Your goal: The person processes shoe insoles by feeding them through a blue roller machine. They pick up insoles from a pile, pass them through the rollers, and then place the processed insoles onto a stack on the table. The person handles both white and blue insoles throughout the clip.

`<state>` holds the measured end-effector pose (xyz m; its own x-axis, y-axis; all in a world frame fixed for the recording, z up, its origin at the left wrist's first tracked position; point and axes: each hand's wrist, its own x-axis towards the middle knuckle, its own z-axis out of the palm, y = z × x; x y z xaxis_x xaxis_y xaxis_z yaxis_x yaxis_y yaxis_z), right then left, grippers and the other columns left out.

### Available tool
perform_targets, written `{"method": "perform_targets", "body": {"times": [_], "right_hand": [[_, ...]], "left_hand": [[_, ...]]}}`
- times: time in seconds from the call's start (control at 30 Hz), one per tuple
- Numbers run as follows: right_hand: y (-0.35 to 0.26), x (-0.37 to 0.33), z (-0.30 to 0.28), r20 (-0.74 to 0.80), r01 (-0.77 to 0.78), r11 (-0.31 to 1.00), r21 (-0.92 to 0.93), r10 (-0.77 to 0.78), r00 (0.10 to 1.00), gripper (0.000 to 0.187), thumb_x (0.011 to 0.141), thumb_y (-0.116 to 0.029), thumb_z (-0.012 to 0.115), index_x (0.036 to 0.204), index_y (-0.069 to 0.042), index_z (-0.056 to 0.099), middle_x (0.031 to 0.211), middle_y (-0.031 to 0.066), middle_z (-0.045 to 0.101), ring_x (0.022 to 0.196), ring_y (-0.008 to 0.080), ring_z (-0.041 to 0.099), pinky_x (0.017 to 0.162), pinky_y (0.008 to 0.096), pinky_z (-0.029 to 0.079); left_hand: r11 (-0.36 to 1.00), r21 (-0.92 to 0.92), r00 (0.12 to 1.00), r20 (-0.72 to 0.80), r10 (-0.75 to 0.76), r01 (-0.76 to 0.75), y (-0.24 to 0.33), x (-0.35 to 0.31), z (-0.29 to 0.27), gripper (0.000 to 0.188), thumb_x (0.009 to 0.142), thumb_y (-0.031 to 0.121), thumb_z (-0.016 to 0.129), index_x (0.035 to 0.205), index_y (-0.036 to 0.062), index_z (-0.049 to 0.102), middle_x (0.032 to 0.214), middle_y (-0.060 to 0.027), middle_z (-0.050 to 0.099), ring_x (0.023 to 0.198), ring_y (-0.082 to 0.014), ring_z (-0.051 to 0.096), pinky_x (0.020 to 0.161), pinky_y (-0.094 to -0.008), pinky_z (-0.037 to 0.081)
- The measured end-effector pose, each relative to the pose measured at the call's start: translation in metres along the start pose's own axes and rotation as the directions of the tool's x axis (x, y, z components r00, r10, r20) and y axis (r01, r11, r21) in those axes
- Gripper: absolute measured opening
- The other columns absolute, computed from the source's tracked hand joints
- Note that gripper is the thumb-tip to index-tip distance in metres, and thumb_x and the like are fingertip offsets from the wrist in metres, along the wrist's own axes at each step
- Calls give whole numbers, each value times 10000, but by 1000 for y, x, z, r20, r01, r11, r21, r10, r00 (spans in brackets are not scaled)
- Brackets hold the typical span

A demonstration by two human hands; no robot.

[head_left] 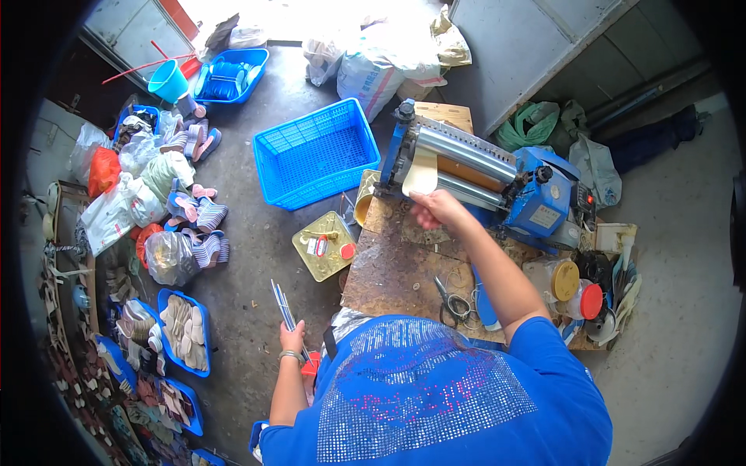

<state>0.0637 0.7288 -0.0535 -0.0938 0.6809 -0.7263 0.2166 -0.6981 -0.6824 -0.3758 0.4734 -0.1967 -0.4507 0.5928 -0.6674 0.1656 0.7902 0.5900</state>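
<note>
Right hand (437, 210) pinching the near end of one cream sheet (420, 172), and it's right up at the rollers (466, 151) of one blue machine (544, 198) along the workbench's (388, 281) far edge! Left hand (292, 339) gripping a bundle of slim grey-blue strips (283, 304) off the left edge, exact number unclear. One pair of scissors (453, 307) near the near edge, two lidded jars (566, 279) toward the near right corner. Stained wooden top, grey floor (241, 256), one big blue crate (315, 191) beyond the far left corner.
</note>
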Motion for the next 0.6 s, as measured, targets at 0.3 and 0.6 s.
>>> {"method": "perform_targets", "body": {"times": [0.3, 0.6], "right_hand": [[-81, 102, -110, -473, 145, 667, -731, -648, 597, 404, 779, -279, 647, 1085, -22, 585, 971, 151, 654, 814, 275, 639, 713, 353, 486], [-115, 159, -134, -594, 194, 784, -589, -583, 554, 447, 736, -220, 710, 1115, -28, 570, 997, 122, 654, 898, 204, 628, 789, 310, 476]], "left_hand": [[998, -64, 998, -58, 7, -11, 1, -1, 2, 529, 763, 205, 697, 1176, -24, 459, 754, -42, 590, 574, -104, 540, 528, -252, 454], [999, -36, 996, -89, -32, 29, -16, -14, -6, 556, 759, 247, 703, 1179, -23, 460, 759, -48, 592, 583, -118, 549, 547, -271, 464]]}}
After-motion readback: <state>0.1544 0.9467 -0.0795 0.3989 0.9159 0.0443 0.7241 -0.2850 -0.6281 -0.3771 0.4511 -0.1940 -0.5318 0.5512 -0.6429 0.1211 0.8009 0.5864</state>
